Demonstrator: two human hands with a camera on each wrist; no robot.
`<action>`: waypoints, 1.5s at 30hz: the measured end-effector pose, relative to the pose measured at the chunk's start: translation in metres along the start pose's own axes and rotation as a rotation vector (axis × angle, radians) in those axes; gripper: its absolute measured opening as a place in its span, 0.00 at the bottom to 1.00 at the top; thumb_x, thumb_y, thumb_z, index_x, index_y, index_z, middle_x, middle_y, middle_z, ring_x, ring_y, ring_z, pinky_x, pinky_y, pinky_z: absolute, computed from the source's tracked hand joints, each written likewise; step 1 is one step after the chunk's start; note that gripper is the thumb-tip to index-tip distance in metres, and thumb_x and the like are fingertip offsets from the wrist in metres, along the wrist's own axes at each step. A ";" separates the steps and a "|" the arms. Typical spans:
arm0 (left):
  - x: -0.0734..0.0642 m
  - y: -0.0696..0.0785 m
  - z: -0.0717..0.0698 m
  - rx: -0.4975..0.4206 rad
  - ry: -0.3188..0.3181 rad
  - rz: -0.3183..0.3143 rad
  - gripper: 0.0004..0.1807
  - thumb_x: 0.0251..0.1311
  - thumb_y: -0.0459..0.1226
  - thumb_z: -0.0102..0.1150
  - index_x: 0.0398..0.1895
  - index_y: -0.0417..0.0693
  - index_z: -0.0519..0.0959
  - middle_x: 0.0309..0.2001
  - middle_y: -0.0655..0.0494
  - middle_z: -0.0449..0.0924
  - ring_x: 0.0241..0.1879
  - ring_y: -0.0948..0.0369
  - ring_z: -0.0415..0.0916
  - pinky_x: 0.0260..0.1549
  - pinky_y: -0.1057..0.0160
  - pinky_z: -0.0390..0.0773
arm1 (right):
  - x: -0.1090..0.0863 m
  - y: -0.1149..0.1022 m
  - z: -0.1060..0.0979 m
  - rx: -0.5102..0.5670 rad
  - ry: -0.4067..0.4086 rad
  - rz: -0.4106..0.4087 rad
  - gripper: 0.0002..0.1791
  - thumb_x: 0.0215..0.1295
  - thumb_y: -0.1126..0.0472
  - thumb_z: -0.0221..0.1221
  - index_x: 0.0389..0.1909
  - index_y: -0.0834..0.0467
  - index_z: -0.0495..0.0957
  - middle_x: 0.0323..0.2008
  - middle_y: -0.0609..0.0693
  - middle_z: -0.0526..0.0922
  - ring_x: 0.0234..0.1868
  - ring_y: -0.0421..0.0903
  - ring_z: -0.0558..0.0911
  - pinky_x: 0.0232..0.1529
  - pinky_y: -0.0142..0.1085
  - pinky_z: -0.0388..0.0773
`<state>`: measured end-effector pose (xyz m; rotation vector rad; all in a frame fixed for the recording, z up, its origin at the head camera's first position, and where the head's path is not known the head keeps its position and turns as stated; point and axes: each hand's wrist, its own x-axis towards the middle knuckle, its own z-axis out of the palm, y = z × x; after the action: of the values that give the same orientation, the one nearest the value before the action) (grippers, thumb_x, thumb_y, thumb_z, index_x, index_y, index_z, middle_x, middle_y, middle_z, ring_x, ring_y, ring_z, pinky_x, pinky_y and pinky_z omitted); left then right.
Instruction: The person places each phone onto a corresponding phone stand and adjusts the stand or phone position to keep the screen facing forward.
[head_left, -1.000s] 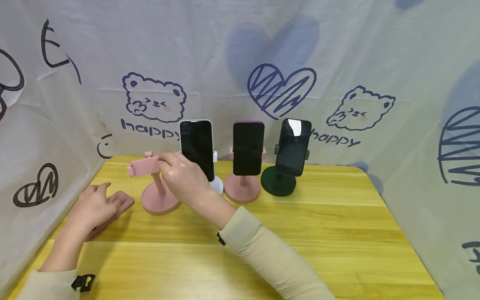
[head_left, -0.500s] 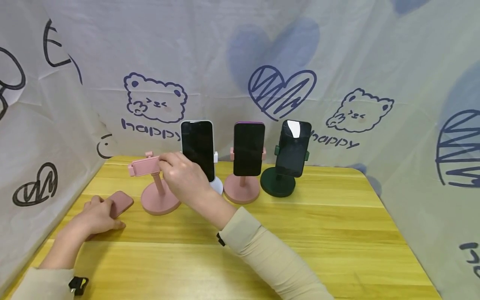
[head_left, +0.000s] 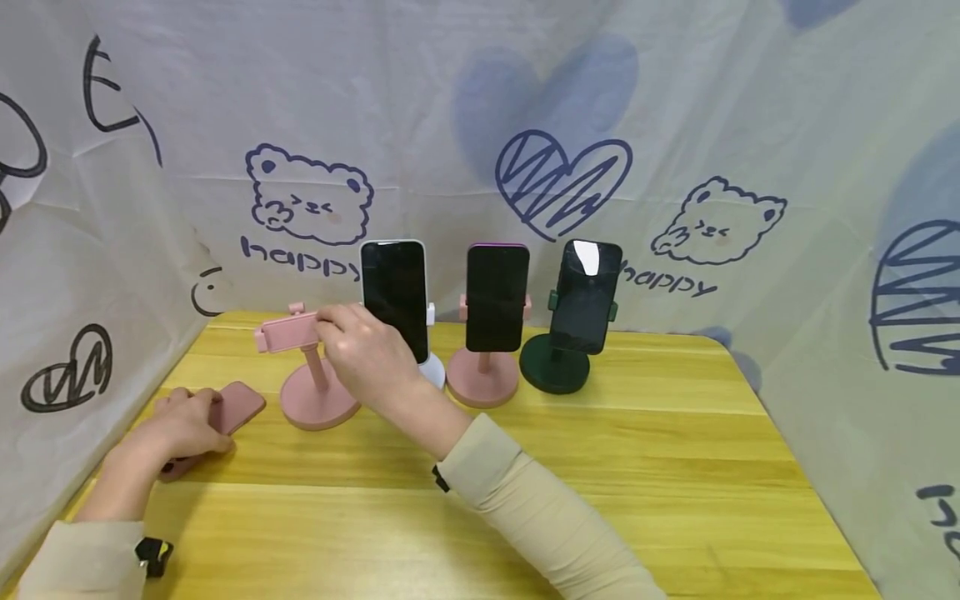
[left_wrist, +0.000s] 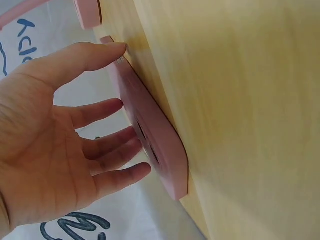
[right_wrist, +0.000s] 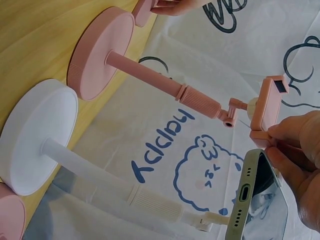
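A pink phone [head_left: 242,407] lies flat at the table's left side. My left hand [head_left: 180,427] is over its middle, fingers spread and slightly bent. In the left wrist view, the fingertips reach the top of the phone [left_wrist: 152,122] and the thumb is by its edge; firm contact is hard to tell. To the right stands a pink phone stand [head_left: 318,404] with no phone in its clamp [head_left: 288,333]. My right hand [head_left: 367,350] pinches the clamp's right end between thumb and fingers, as the right wrist view shows beside the clamp [right_wrist: 267,107].
Right of my right hand, phones stand upright in a white stand [head_left: 433,371], another pink stand [head_left: 483,383] and a dark green stand [head_left: 555,367]. The white stand's phone [head_left: 393,287] is close beside my right hand. A printed cloth [head_left: 435,108] hangs behind the wooden table [head_left: 637,467].
My left hand has turned over the pink phone, its thumb moving to the near side, and has then shifted slightly left. The phone now lies flatter. My right hand has kept its pinch on the clamp.
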<state>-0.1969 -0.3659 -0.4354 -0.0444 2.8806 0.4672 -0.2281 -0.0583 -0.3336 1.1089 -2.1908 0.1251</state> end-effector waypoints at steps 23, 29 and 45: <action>-0.003 0.003 -0.011 -0.094 0.187 -0.006 0.37 0.50 0.53 0.76 0.45 0.27 0.76 0.32 0.42 0.78 0.29 0.51 0.74 0.22 0.60 0.70 | 0.000 0.000 0.001 0.014 0.010 0.023 0.12 0.74 0.63 0.64 0.54 0.56 0.88 0.54 0.47 0.86 0.56 0.40 0.83 0.58 0.24 0.77; -0.016 0.022 -0.016 -0.164 0.347 -0.124 0.43 0.49 0.55 0.74 0.59 0.33 0.73 0.48 0.31 0.70 0.40 0.41 0.71 0.22 0.52 0.70 | -0.002 0.000 0.004 0.029 0.049 0.015 0.11 0.73 0.65 0.64 0.53 0.57 0.88 0.53 0.47 0.86 0.55 0.40 0.84 0.58 0.24 0.78; -0.056 0.083 -0.045 -0.377 0.771 -0.225 0.49 0.52 0.49 0.71 0.74 0.34 0.67 0.63 0.29 0.66 0.59 0.36 0.64 0.38 0.44 0.68 | -0.013 -0.007 0.008 0.122 0.074 0.033 0.15 0.73 0.62 0.63 0.57 0.60 0.85 0.61 0.53 0.83 0.60 0.44 0.83 0.62 0.27 0.76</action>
<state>-0.1577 -0.3018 -0.3558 -0.7540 3.3804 1.1487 -0.2213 -0.0569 -0.3492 1.1169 -2.1594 0.3131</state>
